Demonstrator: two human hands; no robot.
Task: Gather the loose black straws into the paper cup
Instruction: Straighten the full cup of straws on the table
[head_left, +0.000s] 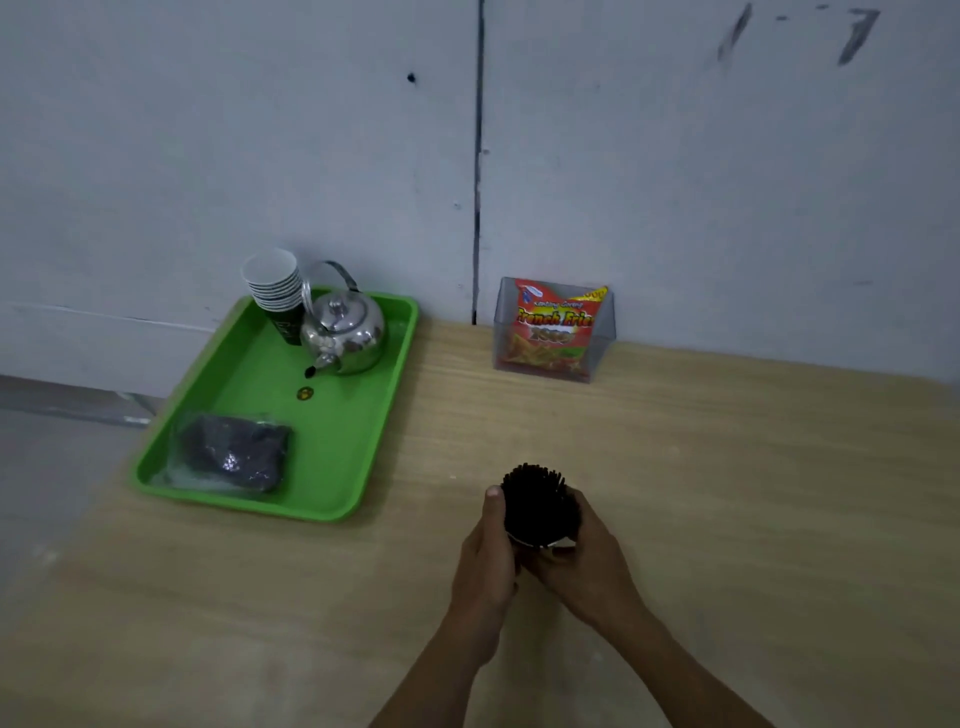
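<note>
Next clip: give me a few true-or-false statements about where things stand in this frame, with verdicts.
1. The left hand and right hand together hold the paper cup filled with black straws. True.
2. The kettle stands on the bare table. False: it stands on the green tray.
3. A stack of cups stands next to the kettle on the tray. True.
4. The snack packet lies flat on the tray. False: it stands upright in a clear box by the wall.
</note>
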